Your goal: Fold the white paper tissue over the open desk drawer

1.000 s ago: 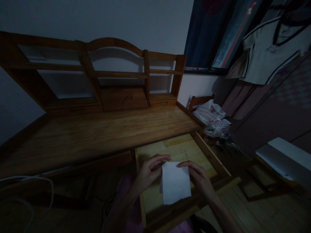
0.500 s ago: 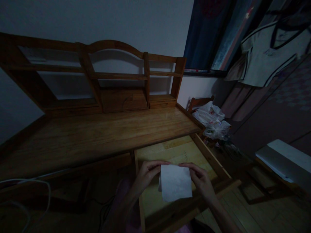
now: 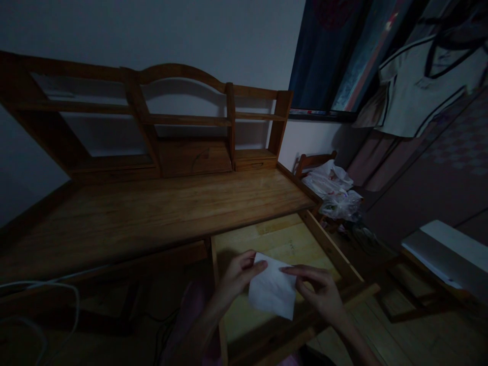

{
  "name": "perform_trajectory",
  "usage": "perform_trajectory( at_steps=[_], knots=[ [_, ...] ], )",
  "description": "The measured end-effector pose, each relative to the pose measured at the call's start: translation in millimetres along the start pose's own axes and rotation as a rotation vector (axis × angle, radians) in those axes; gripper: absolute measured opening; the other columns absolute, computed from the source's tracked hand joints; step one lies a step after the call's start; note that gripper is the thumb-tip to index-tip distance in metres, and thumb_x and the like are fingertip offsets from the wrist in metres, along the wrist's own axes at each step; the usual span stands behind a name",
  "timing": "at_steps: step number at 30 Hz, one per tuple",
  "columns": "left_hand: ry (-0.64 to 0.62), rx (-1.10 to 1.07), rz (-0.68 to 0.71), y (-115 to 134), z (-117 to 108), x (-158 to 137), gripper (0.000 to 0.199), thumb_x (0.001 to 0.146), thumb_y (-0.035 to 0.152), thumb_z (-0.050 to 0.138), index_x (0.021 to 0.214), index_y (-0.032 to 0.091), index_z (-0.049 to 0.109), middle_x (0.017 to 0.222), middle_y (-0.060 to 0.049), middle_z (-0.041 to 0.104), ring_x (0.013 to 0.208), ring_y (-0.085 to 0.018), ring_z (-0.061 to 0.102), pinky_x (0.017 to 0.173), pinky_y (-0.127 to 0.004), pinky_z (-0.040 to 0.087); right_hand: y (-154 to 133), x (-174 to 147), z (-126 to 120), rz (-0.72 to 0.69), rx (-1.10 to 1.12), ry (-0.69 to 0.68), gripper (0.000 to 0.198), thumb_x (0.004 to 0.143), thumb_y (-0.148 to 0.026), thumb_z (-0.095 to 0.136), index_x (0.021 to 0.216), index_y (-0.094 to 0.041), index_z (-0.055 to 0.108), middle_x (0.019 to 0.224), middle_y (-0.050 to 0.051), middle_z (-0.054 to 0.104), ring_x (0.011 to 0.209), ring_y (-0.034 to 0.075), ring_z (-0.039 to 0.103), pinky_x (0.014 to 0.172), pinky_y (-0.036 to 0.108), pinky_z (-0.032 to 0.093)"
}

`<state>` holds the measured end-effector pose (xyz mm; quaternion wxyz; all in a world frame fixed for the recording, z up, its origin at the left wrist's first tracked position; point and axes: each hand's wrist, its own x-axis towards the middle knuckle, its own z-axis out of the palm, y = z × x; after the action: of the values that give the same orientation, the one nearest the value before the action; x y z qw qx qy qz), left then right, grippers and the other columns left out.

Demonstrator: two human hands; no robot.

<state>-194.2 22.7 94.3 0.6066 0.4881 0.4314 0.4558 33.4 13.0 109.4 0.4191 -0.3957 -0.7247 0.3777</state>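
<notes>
Both hands pinch a thin white paper sheet (image 3: 272,292) over the open wooden drawer (image 3: 282,239): left hand (image 3: 238,274) and right hand (image 3: 318,292) grip opposite edges; tugging apart could tear it.

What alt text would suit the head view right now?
Two bare hands, left hand and right hand, hold a white tissue over an open wooden drawer pulled out from a wooden desk in a dim room.
</notes>
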Motion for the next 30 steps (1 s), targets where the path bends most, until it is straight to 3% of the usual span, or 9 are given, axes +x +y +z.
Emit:
perform_trajectory(
  at_steps=[4,8,10,12,15,19,24,28,30],
  knots=[
    [0.059,0.029,0.027,-6,1,8,0.04,0.081,0.051,0.062,0.079,0.011,0.064,0.073,-0.003,0.058,0.068,-0.012,0.051,0.06,-0.022,0.036,7,1,-5,0.045,0.056,-0.027,0.028,0.088,-0.026,0.059,0.113,-0.025,0.071,0.104,0.008,0.068,0.095,0.027,0.063,0.084,0.037,0.049],
    [0.093,0.035,0.032,-6,10,16,0.043,0.085,0.053,0.057,0.08,0.011,0.061,0.07,-0.001,0.054,0.064,-0.01,0.048,0.055,-0.021,0.032,15,9,-2,0.278,0.473,-0.024,0.069,0.088,-0.055,0.054,0.146,-0.023,0.036,0.106,0.012,0.064,0.085,0.028,0.062,0.068,0.039,0.052],
    [0.113,0.032,0.035,-5,17,18,0.044,0.084,0.055,0.057,0.076,0.012,0.058,0.065,0.0,0.051,0.06,-0.009,0.046,0.051,-0.02,0.029,18,14,3,0.381,0.438,-0.02,0.069,0.085,-0.065,0.054,0.137,-0.018,0.049,0.093,0.011,0.065,0.075,0.027,0.06,0.058,0.034,0.05],
    [0.113,0.021,0.021,-3,22,19,0.043,0.081,0.056,0.06,0.077,0.012,0.057,0.065,0.0,0.053,0.058,-0.009,0.047,0.05,-0.02,0.03,20,17,7,0.409,0.288,-0.024,0.056,0.081,-0.063,0.064,0.104,-0.012,0.068,0.075,0.008,0.061,0.064,0.021,0.055,0.052,0.027,0.043],
    [0.035,-0.02,-0.043,-1,20,13,0.045,0.072,0.052,0.071,0.091,0.012,0.06,0.079,-0.005,0.065,0.065,-0.013,0.059,0.055,-0.021,0.041,23,20,9,0.403,0.227,0.042,0.046,0.078,-0.057,0.072,0.073,-0.011,0.065,0.063,0.003,0.053,0.056,0.015,0.046,0.049,0.024,0.033],
    [-0.037,-0.069,-0.135,-6,9,6,0.052,0.065,0.049,0.078,0.096,0.01,0.063,0.094,-0.012,0.07,0.078,-0.019,0.067,0.069,-0.028,0.053,25,19,9,0.438,0.347,0.165,0.042,0.081,-0.052,0.072,0.085,-0.011,0.066,0.073,0.004,0.058,0.063,0.016,0.05,0.053,0.024,0.037],
    [0.015,-0.052,-0.16,-14,7,-1,0.049,0.076,0.059,0.065,0.088,0.011,0.065,0.083,-0.012,0.071,0.068,-0.02,0.068,0.068,-0.033,0.055,28,15,13,0.584,0.627,0.024,0.05,0.075,-0.045,0.079,0.107,-0.009,0.066,0.101,0.014,0.064,0.085,0.026,0.06,0.072,0.031,0.048],
    [0.356,0.189,0.029,-18,-5,-35,0.044,0.089,0.054,0.049,0.096,0.015,0.069,0.099,-0.011,0.071,0.093,-0.022,0.067,0.089,-0.035,0.051,47,24,-18,0.377,-0.072,0.293,0.045,0.088,-0.051,0.061,0.098,-0.008,0.069,0.081,0.013,0.065,0.073,0.029,0.061,0.062,0.032,0.046],
    [0.578,0.324,0.087,-23,-19,-61,0.036,0.09,0.048,0.049,0.105,0.02,0.068,0.115,-0.008,0.067,0.112,-0.024,0.059,0.101,-0.037,0.043,65,37,-39,0.221,-0.652,0.325,0.038,0.097,-0.034,0.046,0.122,-0.01,0.061,0.079,0.013,0.065,0.073,0.03,0.063,0.064,0.034,0.046]
  ],
)
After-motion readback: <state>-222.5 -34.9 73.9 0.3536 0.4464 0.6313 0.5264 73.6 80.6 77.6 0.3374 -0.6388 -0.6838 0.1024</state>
